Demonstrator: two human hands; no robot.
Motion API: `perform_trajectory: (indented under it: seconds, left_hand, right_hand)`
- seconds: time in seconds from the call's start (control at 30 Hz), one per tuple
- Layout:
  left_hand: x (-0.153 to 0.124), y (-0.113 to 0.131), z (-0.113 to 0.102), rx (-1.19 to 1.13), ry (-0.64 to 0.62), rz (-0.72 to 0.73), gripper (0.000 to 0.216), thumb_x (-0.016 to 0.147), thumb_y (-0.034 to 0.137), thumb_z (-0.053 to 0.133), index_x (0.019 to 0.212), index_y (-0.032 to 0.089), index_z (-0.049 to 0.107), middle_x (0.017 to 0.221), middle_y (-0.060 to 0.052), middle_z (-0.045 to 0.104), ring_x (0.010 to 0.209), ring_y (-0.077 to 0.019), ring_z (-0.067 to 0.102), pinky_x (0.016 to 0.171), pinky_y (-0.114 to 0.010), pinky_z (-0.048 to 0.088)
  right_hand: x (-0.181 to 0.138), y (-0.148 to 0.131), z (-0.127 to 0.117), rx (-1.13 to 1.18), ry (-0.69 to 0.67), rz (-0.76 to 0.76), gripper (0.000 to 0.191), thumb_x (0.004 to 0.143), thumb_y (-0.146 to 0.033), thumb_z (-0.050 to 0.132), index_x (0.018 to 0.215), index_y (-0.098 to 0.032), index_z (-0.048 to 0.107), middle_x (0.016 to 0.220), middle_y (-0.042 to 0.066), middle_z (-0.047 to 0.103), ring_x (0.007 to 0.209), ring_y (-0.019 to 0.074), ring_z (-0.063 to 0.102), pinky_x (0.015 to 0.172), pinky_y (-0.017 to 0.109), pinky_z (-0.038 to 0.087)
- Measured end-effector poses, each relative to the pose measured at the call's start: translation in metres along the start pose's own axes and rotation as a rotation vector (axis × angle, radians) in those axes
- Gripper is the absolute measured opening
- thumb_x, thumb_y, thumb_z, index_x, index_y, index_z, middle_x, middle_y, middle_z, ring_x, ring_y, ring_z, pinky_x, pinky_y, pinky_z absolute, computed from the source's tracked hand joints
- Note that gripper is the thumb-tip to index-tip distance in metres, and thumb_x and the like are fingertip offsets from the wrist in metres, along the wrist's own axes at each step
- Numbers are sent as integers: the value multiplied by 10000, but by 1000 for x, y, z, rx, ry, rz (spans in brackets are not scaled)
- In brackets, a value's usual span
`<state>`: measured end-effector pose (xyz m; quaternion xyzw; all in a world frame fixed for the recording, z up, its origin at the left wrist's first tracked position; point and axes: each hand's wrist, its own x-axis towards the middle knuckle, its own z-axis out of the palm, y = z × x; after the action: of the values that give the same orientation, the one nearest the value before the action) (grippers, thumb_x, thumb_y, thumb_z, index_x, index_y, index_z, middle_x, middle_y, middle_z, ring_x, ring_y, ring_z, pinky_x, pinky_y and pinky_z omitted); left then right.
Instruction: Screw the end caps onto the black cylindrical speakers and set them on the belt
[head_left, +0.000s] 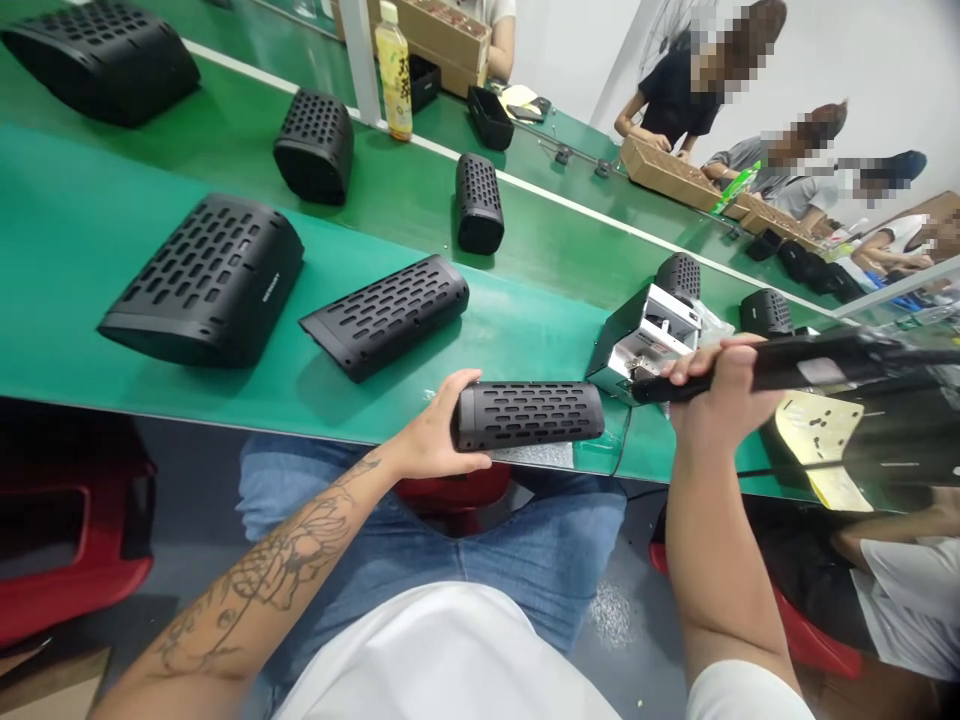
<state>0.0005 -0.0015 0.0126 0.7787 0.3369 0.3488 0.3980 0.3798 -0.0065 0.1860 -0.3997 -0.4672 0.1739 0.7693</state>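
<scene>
head view: my left hand (439, 430) grips the black case (531, 412) by one end at the table (60, 240) edge; my right hand (724, 385) clutches a tool (787, 366). the case seems stiff; i'd hold its ends.

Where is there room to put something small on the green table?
Bare green table shows left of the large lettered case, and between the slanted case and the silver-fronted machine, just beyond the held case. It's crowded on the right: machine, right hand with a long black object, yellow sheet.
</scene>
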Motion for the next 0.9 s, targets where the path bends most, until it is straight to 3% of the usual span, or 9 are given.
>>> perform_trajectory:
  seconds: [0.17, 0.27, 0.37, 0.5, 0.7, 0.9]
  left_hand:
    - [-2, 1, 10, -34, 7, -4, 1319, 889, 550, 1111, 1939, 325, 346, 1942, -219, 495, 1799, -507, 601, 1536, -705, 518]
    - [0, 4, 12, -42, 27, -7, 1318, 856, 531, 1131, 1923, 346, 379, 1915, -203, 528, 1745, -506, 651, 1496, -721, 562]
    - [2, 4, 14, -57, 37, -2, 1326, 823, 529, 1150, 1904, 361, 401, 1907, -200, 542, 1713, -514, 673, 1462, -752, 582]
    - [4, 4, 16, -73, 43, 14, 1307, 822, 540, 1152, 1880, 360, 407, 1888, -204, 558, 1713, -515, 672, 1443, -757, 592]
    - [7, 4, 17, -43, 43, 13, 1302, 807, 562, 1162, 1867, 375, 430, 1847, -196, 591, 1711, -511, 670, 1433, -768, 598]
    - [9, 7, 17, 4, 44, 18, 1253, 811, 578, 1157, 1832, 355, 467, 1793, -187, 639, 1695, -506, 682, 1431, -753, 604]
  right_hand:
    - [-66, -53, 66, 245, -374, 63, 577, 977, -859, 994, 1015, -327, 771, 604, -115, 601, 388, 143, 523, 466, 326, 586]
    - [-94, -57, 102, 307, -497, 104, 573, 991, -837, 998, 1003, -318, 754, 596, -116, 618, 379, 130, 521, 480, 321, 610]
    - [-105, -49, 124, 317, -557, 144, 572, 965, -790, 1050, 1007, -306, 748, 611, -105, 675, 404, 135, 579, 506, 323, 652]
    - [-111, -37, 133, 309, -581, 205, 610, 924, -796, 1079, 981, -302, 726, 606, -103, 676, 409, 146, 589, 492, 337, 659]
    - [-119, -28, 128, 329, -668, 237, 516, 962, -679, 1095, 979, -301, 744, 644, -92, 690, 437, 142, 590, 513, 331, 647]
    - [-121, -22, 124, 295, -747, 246, 533, 971, -696, 1077, 953, -306, 715, 632, -95, 676, 442, 135, 555, 548, 333, 633]
